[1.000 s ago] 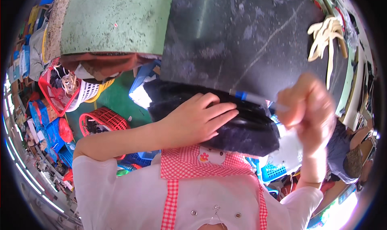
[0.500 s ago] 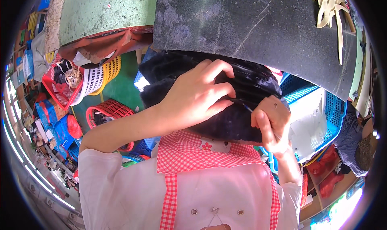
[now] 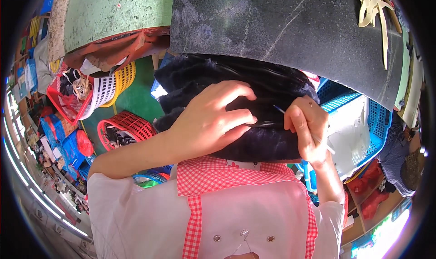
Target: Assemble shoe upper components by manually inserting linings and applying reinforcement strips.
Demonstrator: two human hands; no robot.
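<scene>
clearly, the black material (image 3: 270, 123) looks fuzzy-edged, with glossy folds between.

Head-worn fisheye, left of a pair, looking steeply down at close range.
The wearer's white shirt (image 3: 254, 209) and checked apron (image 3: 197, 179) fill the lower centre; the dark tabletop (image 3: 240, 23) spans upper centre to upper right, and the surroundings bend around the rim.
</scene>
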